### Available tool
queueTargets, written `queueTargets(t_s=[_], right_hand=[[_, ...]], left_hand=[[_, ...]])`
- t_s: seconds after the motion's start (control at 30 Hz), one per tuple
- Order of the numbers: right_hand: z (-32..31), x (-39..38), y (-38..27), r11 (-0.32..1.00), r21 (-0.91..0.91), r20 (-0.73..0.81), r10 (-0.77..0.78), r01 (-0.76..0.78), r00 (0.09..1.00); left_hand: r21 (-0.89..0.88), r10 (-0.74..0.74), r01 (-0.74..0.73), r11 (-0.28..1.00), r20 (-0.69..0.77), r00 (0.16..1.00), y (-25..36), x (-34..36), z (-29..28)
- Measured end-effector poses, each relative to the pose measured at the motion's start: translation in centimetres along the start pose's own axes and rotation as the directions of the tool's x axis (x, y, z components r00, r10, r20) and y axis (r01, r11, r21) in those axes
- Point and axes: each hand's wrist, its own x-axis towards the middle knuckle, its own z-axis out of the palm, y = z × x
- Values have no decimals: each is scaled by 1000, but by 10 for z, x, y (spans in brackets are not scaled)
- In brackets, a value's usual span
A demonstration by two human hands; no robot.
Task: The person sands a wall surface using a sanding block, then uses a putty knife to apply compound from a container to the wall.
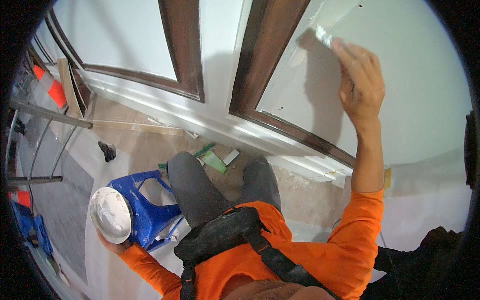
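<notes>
My right hand (pixel 361 82) is raised against the white wall panel (pixel 420 95). Its fingers grip a small paintbrush (pixel 324 37) whose white-coated tip meets the panel beside the dark brown moulding (pixel 267 45). A wet-looking white patch shows around the tip. Low on the left, my left hand (pixel 114 244) supports a round bowl (pixel 128 220) from beneath. White paste coats the bowl's inside, and most of that hand's fingers are hidden under it. Beside the bowl stands a blue plastic stool (pixel 142 210) spattered with white.
Green and white scraps (pixel 215 162) lie on the floor by the wall's foot, between my knees. A black crumpled thing (pixel 106 151) rests farther left. Metal rails (pixel 50 115) and an orange-and-white cone (pixel 50 86) stand at the far left. Dark cloth (pixel 425 260) lies at lower right.
</notes>
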Motion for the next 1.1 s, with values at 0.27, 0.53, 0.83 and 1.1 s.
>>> queueTargets(t_s=[0.27, 0.53, 0.83, 1.1], right_hand=[[-9, 54, 15, 986, -164, -90, -41, 26, 995], [9, 18, 13, 985, -160, -23, -64, 59, 998], [24, -39, -27, 999, -31, 153, 46, -42, 987], [16, -41, -26, 992, 37, 54, 115, -117, 992]], left_hand=[[-55, -15, 17, 998, 32, 999, -1, 13, -18], [-83, -49, 46, 995, -36, 998, 0, 15, -20], [-60, -9, 8, 998, -21, 1000, -4, 17, -29], [-54, 4, -3, 999, 22, 1000, -8, 31, -59]])
